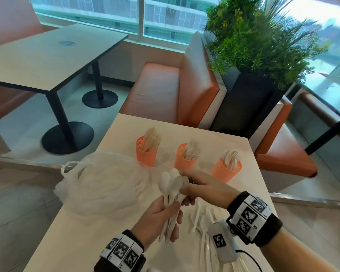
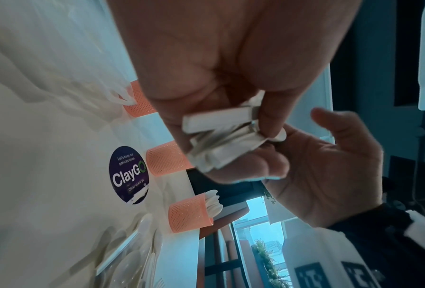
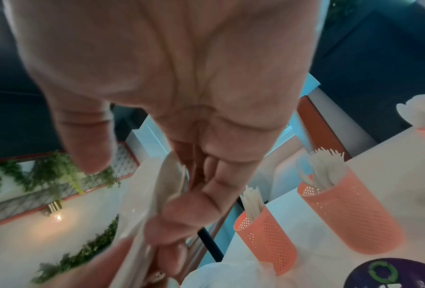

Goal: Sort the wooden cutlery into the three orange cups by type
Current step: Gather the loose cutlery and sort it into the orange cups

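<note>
Three orange mesh cups stand in a row on the table: the left cup [image 1: 146, 154] holds knives, the middle cup [image 1: 185, 160] forks, the right cup [image 1: 225, 170] spoons. Above the table in front of them, my left hand [image 1: 173, 211] grips a bunch of pale spoons [image 1: 170, 183] by the handles [image 2: 219, 124]. My right hand [image 1: 186, 193] curls its fingers [image 3: 194, 204] round the spoon bowls [image 3: 169, 179] at the top of the bunch. Loose cutlery [image 1: 200, 218] lies on the table under my right wrist.
A crumpled clear plastic bag [image 1: 106, 183] lies left of the hands, reaching up to the left cup. A round purple sticker [image 2: 129, 175] is on the table [image 1: 234, 148] near the cups. Orange benches, a planter and another table stand beyond the far edge.
</note>
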Motion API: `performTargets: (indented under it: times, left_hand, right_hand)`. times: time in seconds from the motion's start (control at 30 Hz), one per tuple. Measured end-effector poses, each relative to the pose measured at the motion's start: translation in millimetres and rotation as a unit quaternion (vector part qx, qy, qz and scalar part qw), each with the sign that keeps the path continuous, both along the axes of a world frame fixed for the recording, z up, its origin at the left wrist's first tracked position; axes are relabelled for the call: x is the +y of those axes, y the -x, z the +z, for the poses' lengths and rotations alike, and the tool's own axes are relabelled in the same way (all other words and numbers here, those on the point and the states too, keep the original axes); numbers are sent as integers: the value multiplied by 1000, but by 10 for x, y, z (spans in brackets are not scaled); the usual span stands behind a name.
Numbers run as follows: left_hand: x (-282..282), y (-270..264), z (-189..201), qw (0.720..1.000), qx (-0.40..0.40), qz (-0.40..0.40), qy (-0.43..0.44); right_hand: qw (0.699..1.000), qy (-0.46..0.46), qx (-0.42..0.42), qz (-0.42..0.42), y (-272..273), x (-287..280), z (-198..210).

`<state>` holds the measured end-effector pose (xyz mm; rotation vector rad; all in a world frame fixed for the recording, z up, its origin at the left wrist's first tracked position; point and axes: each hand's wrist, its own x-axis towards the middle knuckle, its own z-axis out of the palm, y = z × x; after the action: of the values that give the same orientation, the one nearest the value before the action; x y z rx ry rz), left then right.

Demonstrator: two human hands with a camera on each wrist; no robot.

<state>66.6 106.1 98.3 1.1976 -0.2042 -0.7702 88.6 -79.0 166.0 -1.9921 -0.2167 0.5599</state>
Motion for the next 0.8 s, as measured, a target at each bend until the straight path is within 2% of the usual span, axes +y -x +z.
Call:
performTargets:
  times: [0.1,0.2,0.37,0.43,0.53,0.63,0.8]
  left_hand:
    - [-7,25,12,999,-26,-15,-23]
    - [-36,65,36,998,-44,-4,-39]
    - [-54,117,95,996,-26,51,-69]
    - [-38,112,99,995,-35,49,-84]
    - [-21,98,135,994,-70,-1,-86]
    - [-26,73,153,989,-111,-78,-56]
    - [-7,25,87,980,-118,-159,-16]
  right_hand:
    - [992,90,-82,-27,81,36,-23]
    - [986,87,-114,-85,113,23,-57]
    - [983,37,-85,-156,183,-20,-92]
    - [985,45,-64,-151,214,-39,-79]
    - [992,39,-48,-106,256,-39,-34]
    - [994,16,-80,-73,298,-19,41]
    - [990,-40,-95,-95,330,-66,63]
